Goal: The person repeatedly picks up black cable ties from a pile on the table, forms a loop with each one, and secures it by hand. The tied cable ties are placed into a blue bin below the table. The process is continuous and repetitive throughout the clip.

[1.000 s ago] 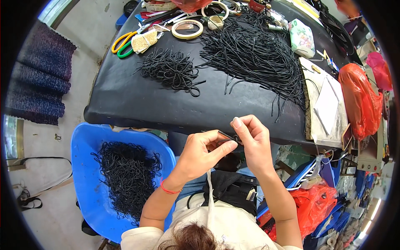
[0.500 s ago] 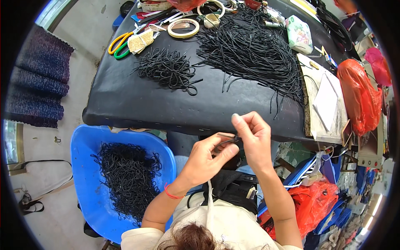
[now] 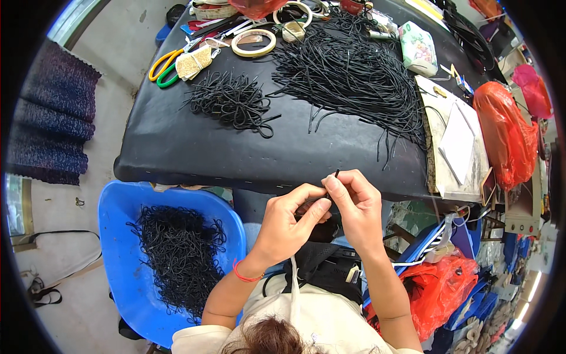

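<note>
A thin black cord [image 3: 336, 173] runs between my two hands at the near edge of the table, its tip poking up past the fingers of my right hand. My left hand [image 3: 293, 215] pinches the cord with thumb and forefinger; most of the cord there is hidden by the fingers. Close beside it, my right hand [image 3: 356, 203] is closed on the same cord between thumb and fingertips. On the table lie a small tangle of looped black cords [image 3: 231, 101] and a larger spread of long, straight black cords [image 3: 354, 76].
A blue tub [image 3: 112, 236] with many looped black cords stands at the lower left. The black-covered table [image 3: 194, 150] holds scissors [image 3: 167, 66], a tape roll [image 3: 253, 43] and a flowered packet [image 3: 417, 48]. Red plastic bags [image 3: 507, 134] are at the right, beside a pale board [image 3: 436, 118].
My hands have drawn closer together and slightly lower. The small loop that showed between them is no longer visible, and a cord tip now sticks up at my right fingertips.
</note>
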A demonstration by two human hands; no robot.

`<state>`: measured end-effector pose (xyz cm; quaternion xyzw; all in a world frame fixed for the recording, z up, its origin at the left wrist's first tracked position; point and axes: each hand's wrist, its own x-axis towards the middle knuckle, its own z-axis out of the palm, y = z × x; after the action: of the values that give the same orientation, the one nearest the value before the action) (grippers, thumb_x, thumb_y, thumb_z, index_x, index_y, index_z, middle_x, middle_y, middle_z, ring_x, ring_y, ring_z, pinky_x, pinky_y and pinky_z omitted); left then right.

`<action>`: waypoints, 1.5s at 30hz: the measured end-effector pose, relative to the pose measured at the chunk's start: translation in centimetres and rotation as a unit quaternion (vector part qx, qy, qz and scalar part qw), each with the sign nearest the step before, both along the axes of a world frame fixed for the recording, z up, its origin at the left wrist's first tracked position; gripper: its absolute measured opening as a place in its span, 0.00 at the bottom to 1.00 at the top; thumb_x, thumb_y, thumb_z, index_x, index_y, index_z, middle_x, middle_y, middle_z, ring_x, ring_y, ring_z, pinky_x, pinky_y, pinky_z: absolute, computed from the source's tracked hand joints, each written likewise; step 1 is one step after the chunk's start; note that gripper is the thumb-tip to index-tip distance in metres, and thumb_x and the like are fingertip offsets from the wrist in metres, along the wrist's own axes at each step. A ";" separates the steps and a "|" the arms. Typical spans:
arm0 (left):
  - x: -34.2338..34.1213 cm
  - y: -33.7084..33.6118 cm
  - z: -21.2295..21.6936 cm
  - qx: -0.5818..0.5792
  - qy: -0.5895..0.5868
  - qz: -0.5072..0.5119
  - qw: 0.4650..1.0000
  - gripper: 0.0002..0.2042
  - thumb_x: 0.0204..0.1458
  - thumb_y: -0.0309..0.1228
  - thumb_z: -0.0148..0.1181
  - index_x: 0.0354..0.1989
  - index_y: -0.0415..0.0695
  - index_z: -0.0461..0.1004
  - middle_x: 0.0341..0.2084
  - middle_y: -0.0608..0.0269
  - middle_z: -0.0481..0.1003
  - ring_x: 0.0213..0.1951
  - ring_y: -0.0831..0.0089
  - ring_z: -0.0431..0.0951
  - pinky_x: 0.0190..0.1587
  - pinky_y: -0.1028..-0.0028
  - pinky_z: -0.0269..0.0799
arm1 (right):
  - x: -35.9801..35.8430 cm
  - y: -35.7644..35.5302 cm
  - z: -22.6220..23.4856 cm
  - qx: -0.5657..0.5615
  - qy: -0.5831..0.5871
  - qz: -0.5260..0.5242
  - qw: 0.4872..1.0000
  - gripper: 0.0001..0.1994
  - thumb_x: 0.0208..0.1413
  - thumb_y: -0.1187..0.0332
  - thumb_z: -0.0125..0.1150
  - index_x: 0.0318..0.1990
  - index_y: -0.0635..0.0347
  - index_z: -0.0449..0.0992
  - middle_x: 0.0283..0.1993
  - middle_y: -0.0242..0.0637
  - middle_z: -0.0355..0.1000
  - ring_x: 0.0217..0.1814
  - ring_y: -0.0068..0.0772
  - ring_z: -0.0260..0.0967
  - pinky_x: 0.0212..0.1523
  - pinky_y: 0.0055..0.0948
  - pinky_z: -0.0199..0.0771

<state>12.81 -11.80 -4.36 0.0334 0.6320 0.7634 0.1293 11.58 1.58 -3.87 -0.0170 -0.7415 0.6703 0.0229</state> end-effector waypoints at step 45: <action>-0.4 1.1 -1.1 0.198 -0.077 0.128 0.969 0.09 0.55 0.30 0.52 0.38 0.37 0.72 0.26 0.65 0.73 0.31 0.80 0.74 0.38 0.79 0.72 | 0.4 1.5 2.0 -0.148 -0.198 0.123 0.961 0.08 0.54 0.70 0.56 0.38 0.65 0.72 0.29 0.26 0.68 0.28 0.11 0.60 0.27 0.13 0.60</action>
<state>12.43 -10.73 -5.50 -0.0816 0.4552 0.8839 0.0694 11.97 3.08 -1.91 -0.0616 -0.6202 0.7534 -0.2096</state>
